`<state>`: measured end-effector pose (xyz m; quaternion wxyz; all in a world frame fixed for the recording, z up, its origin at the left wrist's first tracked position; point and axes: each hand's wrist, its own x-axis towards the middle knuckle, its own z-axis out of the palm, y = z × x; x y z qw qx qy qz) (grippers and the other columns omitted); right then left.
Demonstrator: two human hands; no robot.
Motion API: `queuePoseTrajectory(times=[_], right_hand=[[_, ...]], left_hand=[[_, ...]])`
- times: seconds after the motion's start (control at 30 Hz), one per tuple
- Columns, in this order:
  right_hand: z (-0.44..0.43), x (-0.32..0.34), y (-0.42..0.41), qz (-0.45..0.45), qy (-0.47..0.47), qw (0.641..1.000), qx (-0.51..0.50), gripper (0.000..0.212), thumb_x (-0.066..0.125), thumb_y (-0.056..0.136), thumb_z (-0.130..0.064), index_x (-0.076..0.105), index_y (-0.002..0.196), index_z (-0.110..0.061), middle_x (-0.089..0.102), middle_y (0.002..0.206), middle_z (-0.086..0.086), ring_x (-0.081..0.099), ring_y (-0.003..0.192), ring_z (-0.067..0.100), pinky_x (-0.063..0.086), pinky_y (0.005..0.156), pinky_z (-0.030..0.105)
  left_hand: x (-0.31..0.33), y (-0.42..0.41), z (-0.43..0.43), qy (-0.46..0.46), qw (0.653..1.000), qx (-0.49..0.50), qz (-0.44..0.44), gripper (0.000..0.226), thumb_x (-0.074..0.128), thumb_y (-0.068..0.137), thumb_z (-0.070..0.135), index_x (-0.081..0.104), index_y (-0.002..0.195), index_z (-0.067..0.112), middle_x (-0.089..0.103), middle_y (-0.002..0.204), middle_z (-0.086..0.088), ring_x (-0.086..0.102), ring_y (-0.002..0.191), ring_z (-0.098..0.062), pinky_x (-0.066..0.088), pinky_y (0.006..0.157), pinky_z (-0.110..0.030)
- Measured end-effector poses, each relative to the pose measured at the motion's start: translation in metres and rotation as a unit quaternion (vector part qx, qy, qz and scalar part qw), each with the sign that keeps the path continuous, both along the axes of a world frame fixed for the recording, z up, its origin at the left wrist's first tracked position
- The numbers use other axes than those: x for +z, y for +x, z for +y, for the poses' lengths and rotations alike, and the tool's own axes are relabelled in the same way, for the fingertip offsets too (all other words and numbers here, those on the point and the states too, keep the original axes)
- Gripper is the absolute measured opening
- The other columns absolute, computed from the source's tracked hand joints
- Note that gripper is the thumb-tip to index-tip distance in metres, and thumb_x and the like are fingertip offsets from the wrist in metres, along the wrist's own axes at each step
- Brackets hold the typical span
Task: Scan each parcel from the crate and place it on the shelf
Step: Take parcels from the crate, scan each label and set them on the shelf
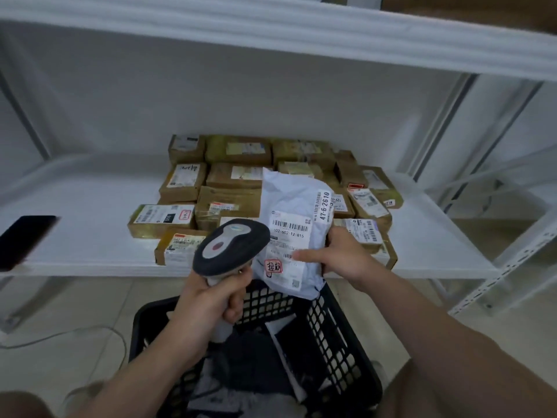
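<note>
At frame centre, the right hand [346, 254] grips a crumpled white poly mailer [294, 206] with barcode labels and red stamp; the left hand [211, 300] clasps a grey barcode scanner [230, 247].

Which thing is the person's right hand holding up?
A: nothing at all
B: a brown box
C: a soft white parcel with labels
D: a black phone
C: the right hand grips the soft white parcel near its lower right edge, with the thumb lying across the label, while the left hand holds the scanner in front of it.
</note>
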<state>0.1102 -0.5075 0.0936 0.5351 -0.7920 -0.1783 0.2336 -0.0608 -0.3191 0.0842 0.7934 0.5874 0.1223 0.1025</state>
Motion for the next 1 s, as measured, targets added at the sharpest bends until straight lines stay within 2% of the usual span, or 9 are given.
queuePoseTrajectory(times=[0.07,0.17,0.23,0.3,0.4,0.6,0.67,0.8,1.0], right_hand=[[0.006,0.000,0.003,0.000,0.015,1.000,-0.009,0.045,0.091,0.077,-0.014,0.073,0.118,-0.021,0.079,0.111,-0.005,0.077,0.093,0.009,0.059,0.065,0.024],[0.014,0.000,0.012,-0.006,0.020,1.000,-0.012,0.045,0.093,0.075,-0.017,0.074,0.116,-0.021,0.079,0.110,-0.006,0.077,0.098,0.015,0.062,0.086,0.042],[0.015,-0.001,0.017,-0.010,0.015,1.000,-0.015,0.043,0.093,0.074,-0.016,0.076,0.114,-0.020,0.080,0.108,-0.006,0.077,0.098,0.015,0.061,0.091,0.046],[0.015,-0.001,0.019,-0.015,0.013,1.000,-0.016,0.042,0.093,0.074,-0.014,0.077,0.113,-0.020,0.080,0.107,-0.007,0.077,0.097,0.014,0.061,0.092,0.047],[0.015,0.000,0.022,-0.021,0.024,0.999,-0.024,0.043,0.092,0.074,-0.012,0.076,0.113,-0.019,0.079,0.108,-0.006,0.077,0.098,0.014,0.061,0.093,0.046],[0.015,-0.002,0.023,-0.024,0.023,0.999,-0.027,0.042,0.092,0.074,-0.011,0.076,0.111,-0.022,0.080,0.107,-0.006,0.077,0.097,0.014,0.061,0.092,0.047],[0.014,-0.002,0.023,-0.025,0.022,0.999,-0.030,0.044,0.092,0.073,-0.012,0.075,0.112,-0.023,0.079,0.108,-0.007,0.077,0.098,0.014,0.061,0.093,0.047],[0.012,-0.002,0.021,-0.025,0.019,0.999,-0.031,0.043,0.093,0.073,-0.012,0.075,0.110,-0.025,0.079,0.107,-0.008,0.076,0.098,0.012,0.061,0.092,0.046],[0.010,0.000,0.017,-0.023,0.022,0.999,-0.034,0.043,0.093,0.073,-0.011,0.074,0.110,-0.027,0.079,0.108,-0.009,0.076,0.096,0.009,0.062,0.091,0.043]], left_hand=[[-0.001,0.002,-0.001,0.005,1.000,-0.010,-0.002,0.042,0.080,0.063,0.037,0.066,0.085,0.005,0.039,0.058,-0.008,0.033,0.045,-0.017,0.031,0.045,-0.027],[-0.002,0.005,-0.001,0.011,1.000,-0.008,-0.006,0.045,0.079,0.064,0.037,0.062,0.085,0.001,0.038,0.058,-0.009,0.033,0.044,-0.017,0.033,0.045,-0.028],[-0.002,0.007,-0.001,0.010,1.000,-0.005,-0.005,0.041,0.079,0.064,0.037,0.063,0.082,0.004,0.039,0.058,-0.009,0.033,0.044,-0.017,0.033,0.044,-0.027],[-0.002,0.009,-0.002,0.010,1.000,-0.009,-0.005,0.032,0.080,0.066,0.033,0.064,0.079,0.008,0.039,0.058,-0.009,0.033,0.044,-0.017,0.033,0.044,-0.027],[-0.002,0.010,-0.004,0.015,1.000,-0.017,-0.011,0.025,0.074,0.076,0.022,0.059,0.079,0.003,0.038,0.057,-0.010,0.033,0.045,-0.018,0.033,0.044,-0.027],[-0.001,0.012,-0.006,0.006,1.000,-0.015,-0.018,0.050,0.077,0.064,0.035,0.055,0.084,-0.004,0.038,0.056,-0.010,0.033,0.044,-0.018,0.033,0.044,-0.026],[-0.001,0.013,-0.007,0.006,1.000,-0.023,-0.017,0.044,0.077,0.065,0.034,0.057,0.081,-0.001,0.038,0.057,-0.010,0.032,0.044,-0.018,0.033,0.044,-0.027],[0.001,0.012,-0.011,0.023,0.999,-0.029,-0.009,0.016,0.072,0.078,0.021,0.060,0.074,0.010,0.037,0.058,-0.010,0.033,0.046,-0.018,0.032,0.045,-0.028],[0.000,0.010,-0.011,0.027,0.999,-0.019,-0.010,0.014,0.068,0.079,0.019,0.061,0.077,0.008,0.037,0.057,-0.010,0.033,0.044,-0.018,0.032,0.044,-0.027]])
